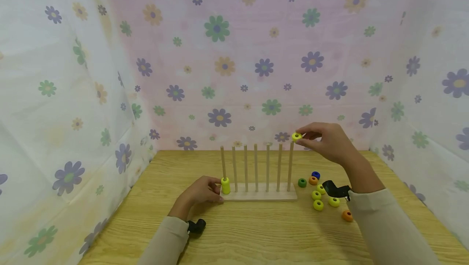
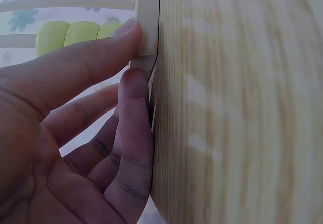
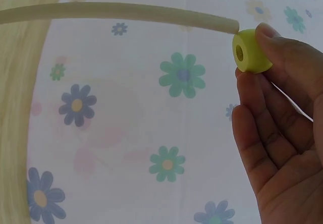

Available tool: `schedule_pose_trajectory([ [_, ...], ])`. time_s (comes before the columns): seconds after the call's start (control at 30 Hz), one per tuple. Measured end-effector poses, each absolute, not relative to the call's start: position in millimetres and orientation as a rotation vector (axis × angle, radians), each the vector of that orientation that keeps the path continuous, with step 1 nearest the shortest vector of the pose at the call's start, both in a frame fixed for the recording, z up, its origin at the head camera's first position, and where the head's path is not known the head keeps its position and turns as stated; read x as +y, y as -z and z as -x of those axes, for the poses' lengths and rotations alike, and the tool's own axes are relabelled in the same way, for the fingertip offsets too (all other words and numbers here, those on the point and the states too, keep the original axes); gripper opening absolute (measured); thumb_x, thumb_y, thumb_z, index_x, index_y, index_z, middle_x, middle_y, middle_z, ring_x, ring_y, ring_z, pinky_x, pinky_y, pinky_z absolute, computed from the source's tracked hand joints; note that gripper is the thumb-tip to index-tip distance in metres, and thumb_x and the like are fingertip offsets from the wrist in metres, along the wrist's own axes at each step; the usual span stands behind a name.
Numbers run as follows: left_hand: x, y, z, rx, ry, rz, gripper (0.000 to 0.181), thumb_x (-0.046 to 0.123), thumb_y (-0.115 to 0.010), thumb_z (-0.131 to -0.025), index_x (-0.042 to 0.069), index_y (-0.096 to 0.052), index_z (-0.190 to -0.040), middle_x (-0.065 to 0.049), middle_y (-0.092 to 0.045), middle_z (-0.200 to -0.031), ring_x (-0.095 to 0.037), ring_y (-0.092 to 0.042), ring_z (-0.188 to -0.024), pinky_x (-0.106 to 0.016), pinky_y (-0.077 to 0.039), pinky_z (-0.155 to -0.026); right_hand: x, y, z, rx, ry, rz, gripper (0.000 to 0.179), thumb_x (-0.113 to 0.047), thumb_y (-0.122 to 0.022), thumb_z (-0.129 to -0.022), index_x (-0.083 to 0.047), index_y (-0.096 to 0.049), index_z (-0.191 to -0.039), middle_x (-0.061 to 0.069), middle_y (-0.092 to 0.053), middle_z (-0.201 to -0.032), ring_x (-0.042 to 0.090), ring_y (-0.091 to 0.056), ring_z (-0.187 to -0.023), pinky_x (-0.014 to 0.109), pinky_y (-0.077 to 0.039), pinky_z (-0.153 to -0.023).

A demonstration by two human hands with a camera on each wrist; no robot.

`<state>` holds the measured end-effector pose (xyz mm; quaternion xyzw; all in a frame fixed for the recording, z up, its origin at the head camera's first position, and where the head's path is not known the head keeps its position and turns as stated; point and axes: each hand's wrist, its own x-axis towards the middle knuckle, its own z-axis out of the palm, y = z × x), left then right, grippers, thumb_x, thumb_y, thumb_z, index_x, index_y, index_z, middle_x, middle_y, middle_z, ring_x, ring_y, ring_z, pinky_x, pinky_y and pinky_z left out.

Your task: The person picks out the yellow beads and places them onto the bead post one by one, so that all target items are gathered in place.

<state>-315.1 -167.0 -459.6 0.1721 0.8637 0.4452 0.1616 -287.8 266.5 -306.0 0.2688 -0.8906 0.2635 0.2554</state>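
Observation:
A wooden peg rack (image 1: pixel 258 196) with several upright pegs stands on the table. Three yellow beads (image 1: pixel 225 186) are stacked at the bottom of its leftmost peg. My left hand (image 1: pixel 199 190) holds the left end of the rack's base, its thumb along the base edge beside the stack in the left wrist view. Between thumb and fingertips, my right hand (image 1: pixel 327 139) pinches another yellow bead (image 3: pixel 252 52). That bead is right at the tip of the rightmost peg (image 1: pixel 290 167); in the right wrist view its hole faces along the peg, slightly off the peg's end.
Right of the rack lie several loose beads: yellow ones (image 1: pixel 318 205), a green bead (image 1: pixel 302 182), a blue bead (image 1: pixel 316 175) and orange ones (image 1: pixel 347 216). Flowered cloth (image 1: pixel 238 53) surrounds the wooden table (image 1: pixel 256 232) at the back and both sides.

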Motion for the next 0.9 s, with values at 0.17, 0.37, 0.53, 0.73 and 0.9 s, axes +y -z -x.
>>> schedule_pose_trajectory([
  [0.17,-165,458,313,2.490,-1.270,-0.485,0.065,0.016,-0.088,-0.084,0.008,-0.063,-0.143,-0.009,-0.068,-0.103,-0.019,-0.061,-0.087,-0.031,-0.054,-0.075,262,299,287,-2.386,-0.719,-0.746,0.025,-0.024,-0.079,-0.094,-0.019,-0.078,-0.119,-0.005,-0.077,-0.097,0.012,-0.072,-0.083,0.026,-0.056,-0.068],
  [0.37,-165,459,312,2.479,-1.297,-0.483,0.065,0.014,-0.088,-0.083,0.006,-0.063,-0.143,-0.011,-0.068,-0.103,-0.019,-0.061,-0.086,-0.033,-0.055,-0.076,253,293,289,-2.362,-0.724,-0.777,0.027,-0.024,-0.079,-0.094,-0.019,-0.078,-0.121,-0.003,-0.077,-0.103,0.013,-0.074,-0.087,0.030,-0.058,-0.076],
  [0.53,-166,458,311,2.494,-1.283,-0.468,0.065,0.015,-0.089,-0.083,0.007,-0.063,-0.142,-0.010,-0.068,-0.102,-0.019,-0.061,-0.086,-0.032,-0.053,-0.077,244,292,292,-2.329,-0.739,-0.805,0.027,-0.023,-0.079,-0.094,-0.019,-0.078,-0.120,-0.002,-0.077,-0.108,0.012,-0.074,-0.088,0.033,-0.060,-0.078],
  [0.73,-166,458,311,2.512,-1.248,-0.488,0.061,0.018,-0.088,-0.084,0.010,-0.065,-0.140,-0.007,-0.068,-0.100,-0.020,-0.060,-0.086,-0.033,-0.051,-0.079,230,290,295,-2.322,-0.807,-0.845,0.027,-0.023,-0.080,-0.094,-0.020,-0.079,-0.120,-0.003,-0.076,-0.111,0.009,-0.072,-0.088,0.030,-0.060,-0.079],
  [0.9,-167,458,312,2.527,-1.235,-0.500,0.058,0.018,-0.088,-0.084,0.013,-0.068,-0.138,-0.005,-0.068,-0.098,-0.019,-0.059,-0.085,-0.033,-0.050,-0.079,213,285,298,-2.334,-0.851,-0.894,0.026,-0.026,-0.079,-0.094,-0.020,-0.079,-0.120,-0.004,-0.075,-0.112,0.007,-0.071,-0.088,0.034,-0.061,-0.081],
])
